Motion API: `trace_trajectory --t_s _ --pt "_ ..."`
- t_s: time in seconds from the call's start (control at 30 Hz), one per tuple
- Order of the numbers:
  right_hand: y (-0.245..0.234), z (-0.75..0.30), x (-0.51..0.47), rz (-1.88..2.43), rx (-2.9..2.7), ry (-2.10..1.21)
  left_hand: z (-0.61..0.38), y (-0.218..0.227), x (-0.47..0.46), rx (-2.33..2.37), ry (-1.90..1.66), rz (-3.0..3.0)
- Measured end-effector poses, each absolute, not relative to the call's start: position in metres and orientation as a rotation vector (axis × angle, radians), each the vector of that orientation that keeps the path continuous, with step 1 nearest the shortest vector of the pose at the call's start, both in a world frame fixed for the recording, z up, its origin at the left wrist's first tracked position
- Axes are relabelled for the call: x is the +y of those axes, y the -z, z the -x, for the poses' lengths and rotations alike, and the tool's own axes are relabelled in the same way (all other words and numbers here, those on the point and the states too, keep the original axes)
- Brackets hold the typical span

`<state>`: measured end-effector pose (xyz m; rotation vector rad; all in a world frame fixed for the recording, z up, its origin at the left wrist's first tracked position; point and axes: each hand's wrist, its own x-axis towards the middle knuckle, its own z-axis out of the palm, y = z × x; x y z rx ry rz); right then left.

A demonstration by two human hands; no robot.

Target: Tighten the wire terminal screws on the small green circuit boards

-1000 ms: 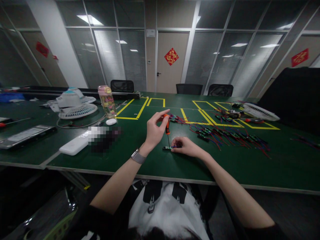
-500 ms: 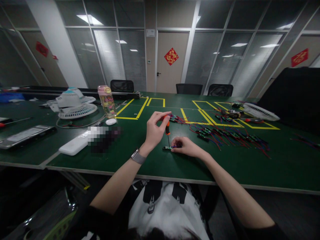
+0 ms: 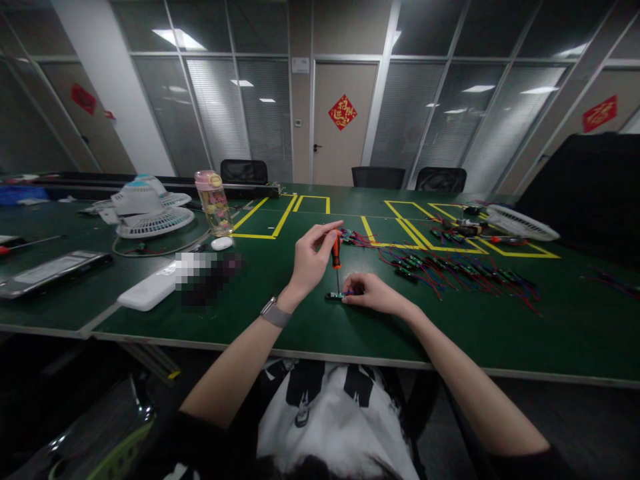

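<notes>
"Green, the circuit board (image 3: 333, 296) lies on the table (image 3: 300, 333), near its front edge; what steadies it?"

"The right hand (image 3: 374, 294), closed in a pinch on its right end."

"And the left hand (image 3: 311, 258)?"

"Half-closed around an orange-and-black screwdriver (image 3: 336, 255) (index finger stretched over the top), shaft nearly upright, tip down at the board."

"Farther off?"

"Wired circuit boards (image 3: 410, 262), yellow tape (image 3: 254, 236), then a door (image 3: 345, 155)."

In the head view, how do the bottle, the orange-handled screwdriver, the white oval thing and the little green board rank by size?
1. Bottle
2. Orange-handled screwdriver: much thinner
3. White oval thing and little green board: unsure, as the right hand hides part of the board
</notes>
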<state>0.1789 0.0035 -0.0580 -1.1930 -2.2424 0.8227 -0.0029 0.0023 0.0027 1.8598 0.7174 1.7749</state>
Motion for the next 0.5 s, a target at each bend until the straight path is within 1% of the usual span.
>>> trace_trajectory --t_s 0.13,0.33,0.5 --pt "0.059 -0.179 0.0044 1.19 -2.242 -0.813 0.0029 -0.0032 0.0019 0.769 -1.825 -1.911" --pt "0.0596 -0.1792 0.0048 1.189 -2.237 -0.825 0.0028 -0.0017 0.0024 0.655 -1.745 -1.804" --pt "0.0589 -0.1792 0.0041 1.182 -2.242 -0.82 0.0026 -0.0028 0.0025 0.733 -1.837 -1.865"
